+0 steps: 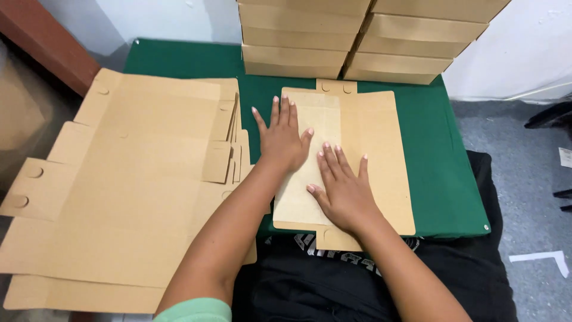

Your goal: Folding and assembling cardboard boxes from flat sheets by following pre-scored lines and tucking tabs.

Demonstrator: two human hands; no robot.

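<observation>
A flat brown cardboard box blank (381, 149) lies on the green table (441, 155), its left panel folded over onto the middle. My left hand (281, 138) presses flat on the upper part of that folded panel, fingers spread. Lower down, my right hand (342, 188) lies flat on the same panel, fingers pointing away from me. Neither hand grips anything. Small tabs stick out at the blank's far and near ends.
A stack of unfolded cardboard blanks (131, 185) lies at the left, overhanging the table. Two stacks of folded brown boxes (357, 42) stand at the table's far edge. Black cloth (476, 274) covers my lap. Grey floor (524, 149) lies to the right.
</observation>
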